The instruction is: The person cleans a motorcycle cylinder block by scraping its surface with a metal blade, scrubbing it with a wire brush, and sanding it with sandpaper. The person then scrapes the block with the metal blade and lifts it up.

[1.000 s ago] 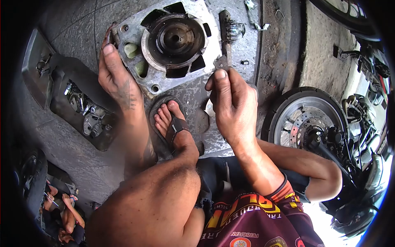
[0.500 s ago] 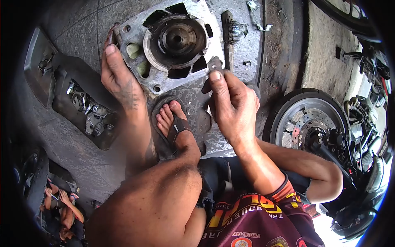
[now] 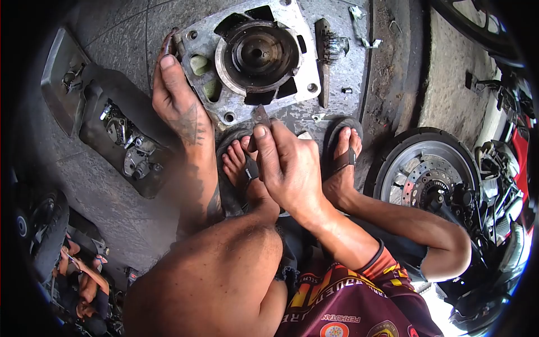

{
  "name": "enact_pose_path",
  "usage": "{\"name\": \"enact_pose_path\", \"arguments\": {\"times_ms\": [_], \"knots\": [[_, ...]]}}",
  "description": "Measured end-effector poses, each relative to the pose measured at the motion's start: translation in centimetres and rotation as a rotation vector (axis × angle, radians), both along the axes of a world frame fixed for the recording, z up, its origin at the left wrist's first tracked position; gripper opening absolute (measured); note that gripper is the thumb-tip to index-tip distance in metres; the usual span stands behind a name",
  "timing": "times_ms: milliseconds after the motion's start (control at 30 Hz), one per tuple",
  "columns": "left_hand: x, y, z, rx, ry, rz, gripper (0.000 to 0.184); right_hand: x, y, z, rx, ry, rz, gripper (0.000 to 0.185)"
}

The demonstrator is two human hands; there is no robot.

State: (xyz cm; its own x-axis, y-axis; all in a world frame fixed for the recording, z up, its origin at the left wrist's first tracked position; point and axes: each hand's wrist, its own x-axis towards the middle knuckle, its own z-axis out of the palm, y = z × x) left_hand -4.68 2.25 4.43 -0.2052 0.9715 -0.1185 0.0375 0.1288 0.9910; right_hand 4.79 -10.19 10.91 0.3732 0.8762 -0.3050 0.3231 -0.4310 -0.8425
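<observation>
A square metal engine part (image 3: 227, 78) with a dark round bore lies on the floor, one corner toward my legs. My left hand (image 3: 182, 104) grips its left edge, thumb on the near side and fingers round behind. In my right hand (image 3: 283, 163) a small flat dark metal scraper (image 3: 260, 115) is pinched between thumb and fingers. Its tip is at the part's lower edge; whether it touches is hard to tell. Right of the part lies a wire brush (image 3: 331, 48) with dark bristles.
A tray of metal parts (image 3: 126, 135) lies at the left. A wheel with a brake disc (image 3: 426, 174) stands at the right, beside other motorcycle parts. A small dark cylinder (image 3: 347, 90) is near the brush. Another person (image 3: 87, 281) is at the lower left.
My right hand has moved left along the part's lower edge with the scraper, uncovering my right foot. The whole view has shifted slightly; my left hand keeps its grip.
</observation>
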Motion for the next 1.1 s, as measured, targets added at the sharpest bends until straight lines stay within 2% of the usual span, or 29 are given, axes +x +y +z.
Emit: {"name": "enact_pose_path", "arguments": {"times_ms": [100,167,233,267,300,367,433,467,633,700,833,867,1100], "knots": [[-0.4,0.1,-0.5,0.015,0.050,-0.010,0.054,1.4,0.1,0.3,-0.055,0.086,-0.141,0.035],[-0.5,-0.1,-0.6,0.024,0.066,-0.020,0.055,3.1,0.2,0.7,-0.101,-0.028,-0.145,0.041],[-0.1,0.0,-0.4,0.032,0.017,-0.008,0.056,2.6,0.1,0.4,-0.100,0.022,-0.127,0.025],[0.1,0.1,-0.3,0.039,-0.007,0.000,0.056,1.7,0.0,0.1,-0.059,0.011,-0.078,0.025],[0.3,0.2,-0.3,0.044,-0.008,-0.001,0.056,0.8,0.2,0.0,0.018,-0.125,0.003,0.024],[0.3,0.2,-0.4,0.044,-0.109,0.026,0.045,0.5,0.7,0.3,0.018,-0.126,-0.012,0.026],[0.0,0.2,-0.9,0.132,-0.005,0.001,0.045,1.4,0.6,0.2,-0.082,0.099,-0.182,0.028],[-0.3,0.2,-1.0,0.128,0.004,-0.006,0.045,1.9,0.3,-0.1,-0.093,0.054,-0.155,0.041],[0.3,0.3,-0.5,0.073,-0.099,0.005,0.045,1.0,0.1,-0.3,-0.071,-0.010,-0.070,0.037],[0.2,0.1,-0.6,0.084,-0.055,0.024,0.044,1.3,0.4,0.3,-0.074,0.052,-0.166,0.030],[0.2,0.3,-0.8,0.086,-0.059,0.013,0.044,1.4,0.5,0.6,-0.126,0.067,-0.183,0.032],[0.3,0.3,-0.7,0.084,-0.066,0.007,0.044,1.1,0.4,0.1,-0.076,-0.019,-0.082,0.040],[0.3,0.0,-0.2,0.088,-0.072,0.014,0.044,1.7,0.0,0.1,-0.113,-0.019,-0.080,0.040]]}}
